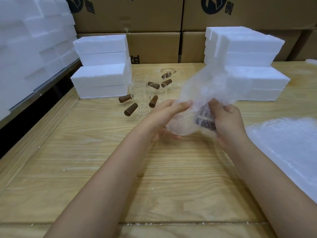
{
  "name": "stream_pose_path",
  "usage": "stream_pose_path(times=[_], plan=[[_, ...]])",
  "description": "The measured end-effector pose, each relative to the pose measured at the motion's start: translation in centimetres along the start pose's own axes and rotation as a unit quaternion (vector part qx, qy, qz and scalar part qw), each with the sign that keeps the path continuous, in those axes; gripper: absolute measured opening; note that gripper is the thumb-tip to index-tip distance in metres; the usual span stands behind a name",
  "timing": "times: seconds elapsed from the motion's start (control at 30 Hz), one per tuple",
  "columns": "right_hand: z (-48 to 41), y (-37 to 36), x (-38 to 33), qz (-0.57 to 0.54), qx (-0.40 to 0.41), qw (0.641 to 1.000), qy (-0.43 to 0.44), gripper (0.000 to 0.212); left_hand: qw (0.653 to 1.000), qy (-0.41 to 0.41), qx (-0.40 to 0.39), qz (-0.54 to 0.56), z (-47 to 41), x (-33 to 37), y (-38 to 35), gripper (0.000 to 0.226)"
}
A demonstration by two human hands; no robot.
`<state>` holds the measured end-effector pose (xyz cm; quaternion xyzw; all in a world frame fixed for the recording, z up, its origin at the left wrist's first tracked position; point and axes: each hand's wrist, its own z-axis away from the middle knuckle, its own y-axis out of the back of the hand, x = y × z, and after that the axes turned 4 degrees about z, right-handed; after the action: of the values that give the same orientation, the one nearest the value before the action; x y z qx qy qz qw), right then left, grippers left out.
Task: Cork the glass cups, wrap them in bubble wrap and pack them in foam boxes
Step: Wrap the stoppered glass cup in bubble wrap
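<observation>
Above the wooden table [103, 169], both hands hold a glass cup [181, 125] lying inside a sheet of bubble wrap [211, 86]. My left hand [164, 115] cups the glass end. My right hand [226, 119] grips the wrap over the dark cork end [205, 121]. The loose wrap stands up above my fingers. Behind the hands stand several bare glass cups [142, 103] with brown corks [131, 109] lying among them. Closed white foam boxes are stacked at the back left [101, 79] and back right [248, 66].
A pile of flat bubble wrap sheets [288, 148] lies on the table at the right. White foam blocks [30, 40] fill the shelf along the left. Cardboard cartons [154, 18] form a wall behind the table.
</observation>
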<state>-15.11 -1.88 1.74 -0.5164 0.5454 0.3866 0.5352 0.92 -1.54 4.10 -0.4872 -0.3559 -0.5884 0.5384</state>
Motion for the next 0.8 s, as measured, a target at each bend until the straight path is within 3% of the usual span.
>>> stream_pose_path(times=[0.07, 0.1, 0.33, 0.4, 0.47, 0.57, 0.7, 0.8], plan=[[0.3, -0.2, 0.1, 0.008, -0.009, 1.0, 0.006, 0.032, 1.0, -0.002, 0.023, -0.017, 0.1, 0.0, -0.2, 0.016], [0.5, -0.4, 0.1, 0.011, -0.015, 1.0, 0.005, 0.028, 0.999, 0.0, 0.035, -0.027, 0.1, -0.1, -0.3, 0.012], [0.9, -0.7, 0.2, 0.077, -0.032, 0.996, 0.023, 0.026, 0.987, -0.065, 0.065, -0.132, -1.1, -1.1, -1.2, 0.031], [0.8, -0.9, 0.3, 0.148, -0.038, 0.987, 0.04, 0.02, 0.978, -0.103, 0.083, -0.164, -1.4, -1.4, -1.6, 0.027], [0.5, -0.9, 0.5, 0.231, -0.046, 0.971, 0.05, 0.026, 0.966, -0.149, 0.087, -0.193, -1.5, -1.5, -1.7, 0.024], [0.5, -1.0, 0.2, 0.258, -0.106, 0.96, 0.022, 0.006, 0.952, -0.203, 0.04, -0.225, -1.1, -1.4, -1.5, 0.031], [0.7, -0.9, -0.2, 0.307, -0.068, 0.949, 0.005, 0.017, 0.969, -0.166, -0.06, -0.17, -0.2, -0.7, -1.7, 0.027], [0.6, -1.2, -0.2, 0.423, -0.042, 0.904, 0.039, 0.023, 0.979, -0.125, -0.116, -0.115, 0.1, -0.3, -1.6, 0.033]])
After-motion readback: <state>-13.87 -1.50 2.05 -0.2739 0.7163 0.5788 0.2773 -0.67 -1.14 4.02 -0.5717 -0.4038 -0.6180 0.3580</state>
